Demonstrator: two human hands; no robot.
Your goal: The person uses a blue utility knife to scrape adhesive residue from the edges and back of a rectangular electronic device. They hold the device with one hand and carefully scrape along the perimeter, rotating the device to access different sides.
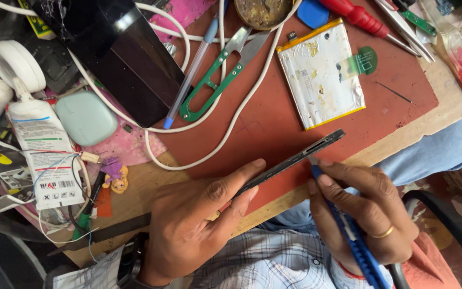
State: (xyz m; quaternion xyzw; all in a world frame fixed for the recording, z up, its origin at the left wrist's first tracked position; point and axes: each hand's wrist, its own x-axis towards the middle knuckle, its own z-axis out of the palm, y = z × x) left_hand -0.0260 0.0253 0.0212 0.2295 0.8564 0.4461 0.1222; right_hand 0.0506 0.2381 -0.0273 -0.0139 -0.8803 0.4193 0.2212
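Note:
My left hand [199, 219] grips a thin dark phone frame [295, 158], held edge-on above the front edge of the red work mat [274, 118]. My right hand [364, 214], with a gold ring on one finger, holds a blue-handled tool [348, 230] like a pen. Its tip touches the frame's lower edge near the right end. A silver phone battery [324, 72] with a small green flex piece lies flat on the mat just beyond the frame.
Green thread snips [215, 80], a blue pen [191, 75], a white cable [231, 123], a dark phone [118, 53], a mint earbud case [85, 118], a white glue tube [41, 150], a red screwdriver [362, 18] and tweezers [402, 24] crowd the wooden bench [445, 107].

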